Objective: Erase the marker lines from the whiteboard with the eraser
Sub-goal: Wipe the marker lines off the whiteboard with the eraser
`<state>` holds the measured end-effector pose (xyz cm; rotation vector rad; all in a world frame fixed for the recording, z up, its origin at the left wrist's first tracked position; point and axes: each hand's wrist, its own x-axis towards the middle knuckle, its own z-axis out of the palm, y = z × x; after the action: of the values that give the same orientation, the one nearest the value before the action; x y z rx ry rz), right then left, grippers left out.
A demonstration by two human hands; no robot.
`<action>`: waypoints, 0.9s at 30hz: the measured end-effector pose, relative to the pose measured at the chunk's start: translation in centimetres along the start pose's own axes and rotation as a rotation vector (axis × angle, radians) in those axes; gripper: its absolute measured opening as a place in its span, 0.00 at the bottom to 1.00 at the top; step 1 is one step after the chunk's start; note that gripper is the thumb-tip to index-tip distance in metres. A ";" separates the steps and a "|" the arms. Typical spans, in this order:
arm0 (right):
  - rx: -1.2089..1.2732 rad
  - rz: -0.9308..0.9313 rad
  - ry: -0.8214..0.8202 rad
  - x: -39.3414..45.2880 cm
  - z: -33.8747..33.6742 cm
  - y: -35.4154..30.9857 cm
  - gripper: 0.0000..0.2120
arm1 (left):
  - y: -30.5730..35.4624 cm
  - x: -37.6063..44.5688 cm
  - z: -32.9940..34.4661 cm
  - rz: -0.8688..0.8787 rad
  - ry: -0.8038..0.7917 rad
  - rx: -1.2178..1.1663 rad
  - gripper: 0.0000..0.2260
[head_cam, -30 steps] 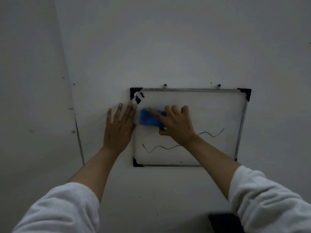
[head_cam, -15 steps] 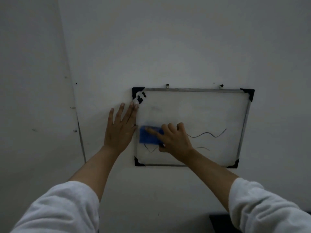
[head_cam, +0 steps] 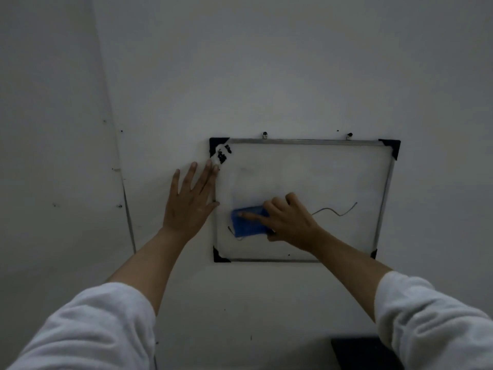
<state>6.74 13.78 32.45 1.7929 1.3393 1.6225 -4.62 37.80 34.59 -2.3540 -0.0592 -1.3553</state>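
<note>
The blue eraser (head_cam: 249, 221), long axis roughly horizontal, is pressed low-left on the whiteboard (head_cam: 306, 172) by the gripping right hand (head_cam: 289, 221). The left hand (head_cam: 189, 202) is spread flat beside the frame. No writing is legible.

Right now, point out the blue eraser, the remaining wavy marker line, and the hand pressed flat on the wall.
blue eraser (head_cam: 246, 226): head view, exposed face.
wavy marker line (head_cam: 336, 211): head view, mid-stroke.
left hand (head_cam: 188, 206): head view, back of hand.

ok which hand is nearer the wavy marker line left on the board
Right. The right hand, pressing the blue eraser, sits just left of the wavy marker line; the left hand rests flat at the whiteboard's left edge.
</note>
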 end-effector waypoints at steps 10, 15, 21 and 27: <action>0.100 0.264 0.057 -1.5 0.1 -0.8 0.42 | 0.2 0.0 -0.7 -0.009 -0.091 0.007 0.43; 0.013 0.357 0.079 1.2 -0.6 2.5 0.39 | 0.5 0.1 -0.9 -0.047 -0.099 -0.025 0.45; 0.086 0.496 0.132 3.5 -1.2 1.1 0.37 | 0.2 0.0 -1.0 -0.076 -0.111 -0.044 0.47; -0.027 0.223 0.069 3.5 -1.1 2.3 0.40 | 0.4 0.1 -1.3 -0.102 -0.159 -0.070 0.48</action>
<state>6.18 15.21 36.45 1.9444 1.1737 1.8230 -5.54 36.94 35.11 -2.5450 -0.1835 -1.2307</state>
